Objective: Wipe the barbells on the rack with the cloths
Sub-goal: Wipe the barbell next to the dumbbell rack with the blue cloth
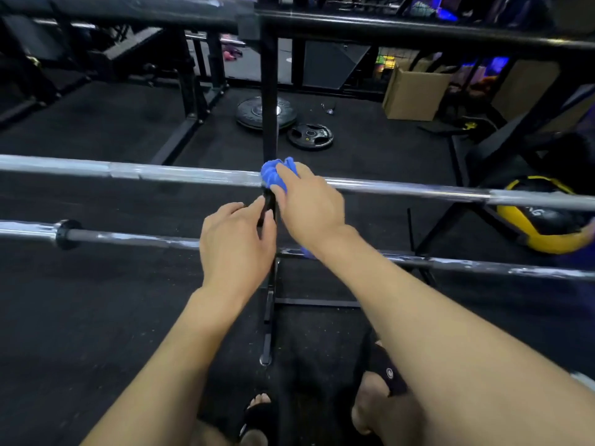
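As left hand (236, 233) rests, right hand (309, 204) holds cloth (273, 177).

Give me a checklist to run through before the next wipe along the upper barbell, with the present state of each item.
1. Blue cloth in the right hand: ok, fingers curl round it.
2. Cloth on the upper barbell: ok, pressed against the bar beside the rack upright.
3. Left hand steadying: ok, its fingers touch the upright's black bracket below the bar; whether it grips, cannot tell.
4. Path along the bar to the right: ok, nothing sits on it.
5. Lower barbell clean: not ok, white smears show.
6. Second cloth: cannot tell; a blue scrap shows under the right wrist.
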